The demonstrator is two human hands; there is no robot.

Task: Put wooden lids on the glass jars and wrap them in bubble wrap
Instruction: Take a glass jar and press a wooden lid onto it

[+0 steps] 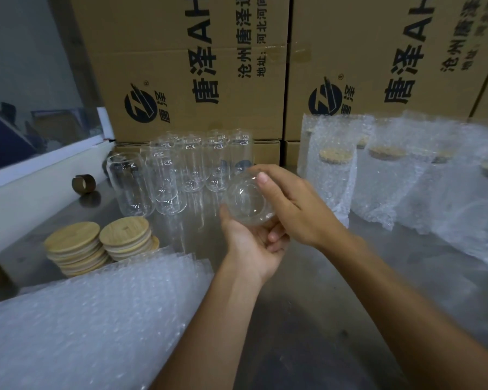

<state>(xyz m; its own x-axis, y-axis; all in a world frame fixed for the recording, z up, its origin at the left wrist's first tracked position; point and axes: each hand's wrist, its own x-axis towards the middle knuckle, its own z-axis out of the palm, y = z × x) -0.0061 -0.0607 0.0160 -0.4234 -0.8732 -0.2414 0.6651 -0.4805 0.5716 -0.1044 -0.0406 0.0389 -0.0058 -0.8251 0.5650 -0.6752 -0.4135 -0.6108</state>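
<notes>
Head view: both hands hold one glass jar [247, 202] above steel table [307, 291], jar tilted, base toward camera. Left hand [251, 246] cups it from below, fingers curled round. Right hand [290, 205] grips it from right side, thumb on top. Bare jars [164, 175] stand behind, touching. Two lid stacks [99, 243] left, near bubble wrap sheets [90, 319]. Wrapped lidded jars [333, 175] right. Cartons [197, 66] at back.

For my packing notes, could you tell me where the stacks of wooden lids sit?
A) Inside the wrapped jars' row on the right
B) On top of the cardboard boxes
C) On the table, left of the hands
C: the wooden lids are stacked on the table, left of the hands holding the glass jar.
</notes>
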